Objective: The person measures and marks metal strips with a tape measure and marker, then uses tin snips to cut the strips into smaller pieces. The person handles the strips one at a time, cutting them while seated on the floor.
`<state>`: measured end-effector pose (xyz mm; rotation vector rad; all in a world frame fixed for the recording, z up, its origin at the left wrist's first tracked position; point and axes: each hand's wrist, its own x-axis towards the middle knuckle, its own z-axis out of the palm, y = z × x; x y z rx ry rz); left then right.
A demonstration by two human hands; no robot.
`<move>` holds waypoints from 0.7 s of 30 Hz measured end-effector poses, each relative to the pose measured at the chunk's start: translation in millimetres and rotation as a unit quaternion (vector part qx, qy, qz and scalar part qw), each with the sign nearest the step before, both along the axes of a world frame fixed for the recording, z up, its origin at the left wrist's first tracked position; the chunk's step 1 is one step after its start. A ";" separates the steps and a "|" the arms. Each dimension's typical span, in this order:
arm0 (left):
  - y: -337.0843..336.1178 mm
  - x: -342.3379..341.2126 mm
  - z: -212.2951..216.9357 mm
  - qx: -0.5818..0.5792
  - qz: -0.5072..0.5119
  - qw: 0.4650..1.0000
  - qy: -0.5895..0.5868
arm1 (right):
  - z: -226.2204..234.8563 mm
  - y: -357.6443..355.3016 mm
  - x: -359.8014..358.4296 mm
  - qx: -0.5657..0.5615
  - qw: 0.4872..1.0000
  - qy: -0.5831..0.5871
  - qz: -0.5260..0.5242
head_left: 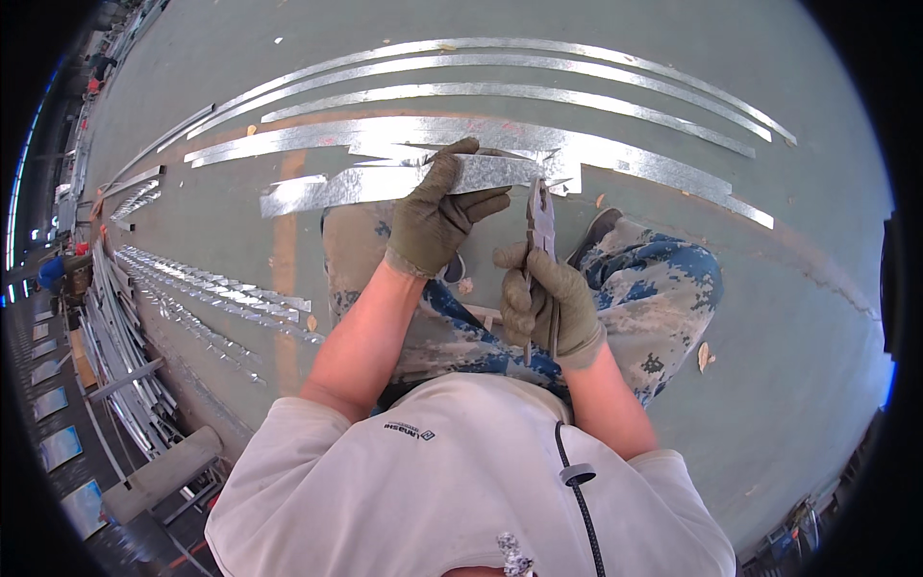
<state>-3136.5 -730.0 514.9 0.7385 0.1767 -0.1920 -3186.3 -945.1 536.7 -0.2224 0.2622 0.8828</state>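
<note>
My left hand, in an olive work glove, grips a shiny sheet-metal strip near its middle. The thumb lies over the strip's face, and the strip stretches out to the left of the hand. In my gloved right hand is a pair of pliers, held upright by the handles. The jaws of the pliers meet the strip's right end; glare hides exactly how they sit on it. Behind the strip, more flat metal pieces lie on the floor.
Long metal strips lie across the grey floor ahead. Rows of notched metal strips lie to the left, beside a pile of long metal profiles. A padded bench stands lower left. My bent knees flank the work.
</note>
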 end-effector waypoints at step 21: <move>-15.3 -12.1 -14.8 0.084 0.051 0.992 0.075 | 12.9 -5.1 1.2 -0.352 0.930 -0.075 0.077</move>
